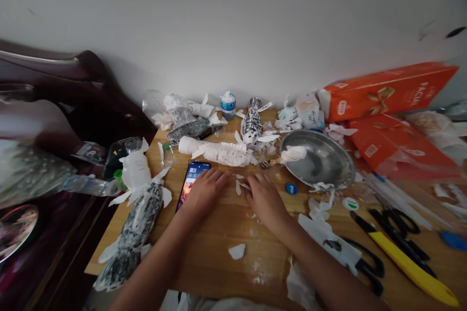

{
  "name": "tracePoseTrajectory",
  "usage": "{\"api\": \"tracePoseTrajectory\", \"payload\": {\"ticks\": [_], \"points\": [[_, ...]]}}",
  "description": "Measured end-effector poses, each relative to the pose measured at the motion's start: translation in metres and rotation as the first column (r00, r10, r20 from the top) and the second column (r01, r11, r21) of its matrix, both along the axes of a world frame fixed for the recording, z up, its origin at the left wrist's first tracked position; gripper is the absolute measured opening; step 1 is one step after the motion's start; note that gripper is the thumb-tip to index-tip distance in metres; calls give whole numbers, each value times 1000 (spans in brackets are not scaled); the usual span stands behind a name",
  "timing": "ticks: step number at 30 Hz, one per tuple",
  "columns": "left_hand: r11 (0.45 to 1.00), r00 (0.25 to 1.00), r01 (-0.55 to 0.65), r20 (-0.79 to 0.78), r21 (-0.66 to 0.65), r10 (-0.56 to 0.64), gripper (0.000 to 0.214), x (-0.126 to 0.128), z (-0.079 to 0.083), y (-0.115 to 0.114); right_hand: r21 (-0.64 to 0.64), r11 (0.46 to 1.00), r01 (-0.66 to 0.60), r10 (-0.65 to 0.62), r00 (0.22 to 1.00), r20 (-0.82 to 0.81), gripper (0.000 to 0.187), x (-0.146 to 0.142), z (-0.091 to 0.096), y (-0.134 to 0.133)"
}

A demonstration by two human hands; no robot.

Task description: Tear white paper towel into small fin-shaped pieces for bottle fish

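Note:
My left hand (207,187) lies palm down on the wooden table, fingers stretched out, beside and partly over a lit phone (188,182). Across from it, my right hand (265,199) is curled, with a small white paper scrap (245,185) at its thumb and fingertips. More paper bits lie between the hands, and a larger torn paper piece (237,251) rests nearer me. Just beyond both hands lies a white paper-covered bottle shape (219,151). To the left is a long figure (138,218) with black-and-white streaks and paper fins.
A metal bowl (321,158) stands at right, with a white-tipped brush (292,154) on its rim. A yellow utility knife (408,257) and black-handled scissors (370,267) lie at front right. Orange tissue packs (390,92) lean on the wall. Another streaked figure (252,121) stands behind.

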State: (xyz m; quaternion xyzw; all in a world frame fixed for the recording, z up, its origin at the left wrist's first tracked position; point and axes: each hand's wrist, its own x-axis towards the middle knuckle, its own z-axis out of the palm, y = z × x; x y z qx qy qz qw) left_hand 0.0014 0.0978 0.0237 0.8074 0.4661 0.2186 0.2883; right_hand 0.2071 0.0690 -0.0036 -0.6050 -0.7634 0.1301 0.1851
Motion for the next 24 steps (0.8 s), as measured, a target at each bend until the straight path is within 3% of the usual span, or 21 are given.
{"api": "tracePoseTrajectory", "payload": {"ticks": [3,6,11,14,17,19,24], "points": [[969,948,-171,238,-177,211,28,6,-2,-10,-3,1000,22,-23,999,-23,10,-2,3,-1],[864,782,-254,433,-436,448,26,15,-6,-22,-2,999,47,-47,998,-44,7,-8,4,-3],[634,478,-91,525,-768,704,36,19,-6,-40,-18,999,37,-37,999,-19,15,-25,0,-7],[549,354,-7,511,-836,783,43,15,-4,-49,-37,999,29,-29,999,-20,24,-30,-2,-7],[508,270,34,498,-860,824,50,13,-4,-58,-43,999,26,-27,999,-23,31,-30,-2,-2],[484,252,63,483,-873,839,48,14,-6,-62,-32,999,37,-38,999,-5,28,-28,0,3],[349,210,88,360,-933,909,39,20,-10,-65,25,998,53,-54,997,61,29,-31,4,8]]}}
